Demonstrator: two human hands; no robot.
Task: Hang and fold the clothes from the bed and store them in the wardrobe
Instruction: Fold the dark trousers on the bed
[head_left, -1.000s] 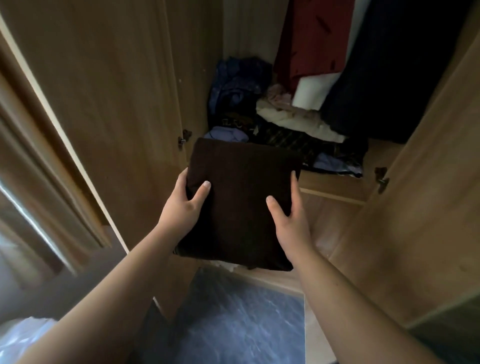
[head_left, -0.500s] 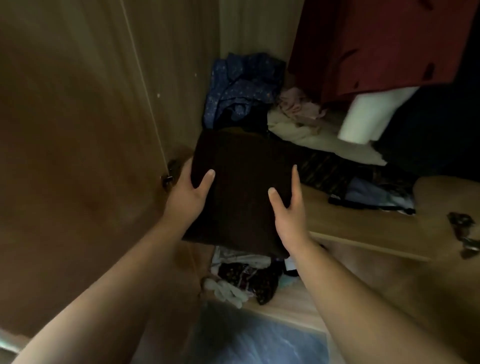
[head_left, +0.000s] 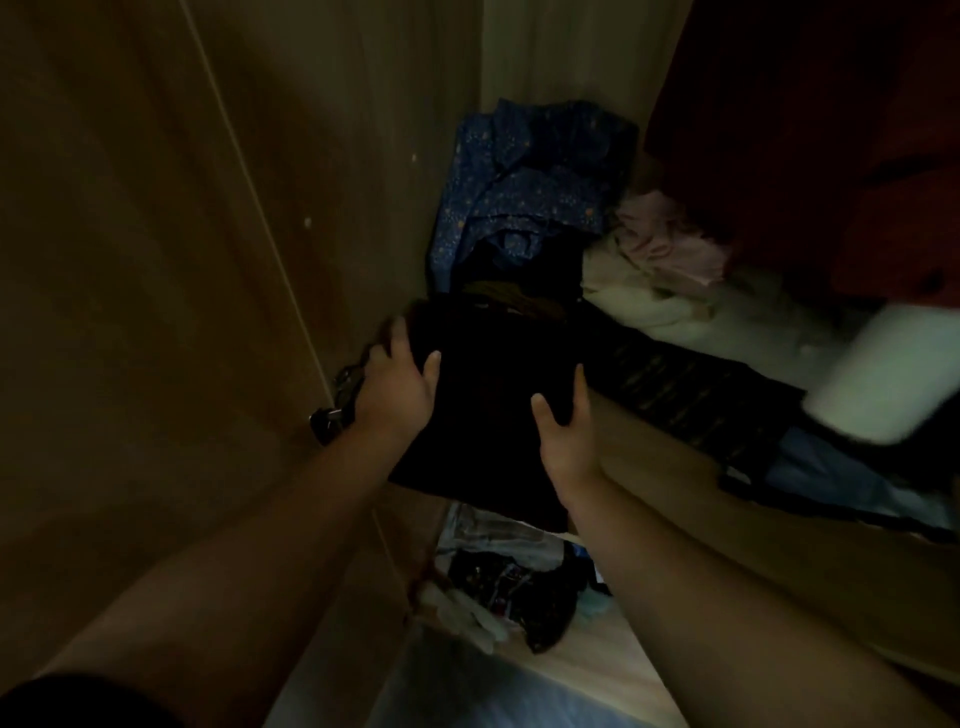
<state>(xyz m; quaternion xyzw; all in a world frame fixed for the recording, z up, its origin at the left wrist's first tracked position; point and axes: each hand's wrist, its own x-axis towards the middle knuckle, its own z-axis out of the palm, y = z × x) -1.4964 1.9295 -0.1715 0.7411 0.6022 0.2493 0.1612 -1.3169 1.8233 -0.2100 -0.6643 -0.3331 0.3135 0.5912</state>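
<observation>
A folded dark brown garment (head_left: 493, 405) is held flat between both hands at the front left of the wardrobe shelf (head_left: 639, 436). My left hand (head_left: 397, 387) grips its left edge, thumb on top. On its right edge my right hand (head_left: 563, 428) grips with the thumb on top too. The garment's far edge reaches the pile of clothes on the shelf, next to the wardrobe's left wall (head_left: 363, 182). Whether it rests on the shelf is hidden in the dark.
A blue patterned garment (head_left: 524, 192), pink cloth (head_left: 670, 244), cream fabric (head_left: 670, 306) and a dark striped piece (head_left: 670, 384) lie on the shelf. A red coat (head_left: 831, 145) hangs at the right. More clothes (head_left: 514, 587) lie on the lower level. A door hinge (head_left: 335, 410) is at the left.
I have leaned closer into the wardrobe and both hands have pushed the folded garment forward onto the shelf area, up against the pile. The grip on it is unchanged.
</observation>
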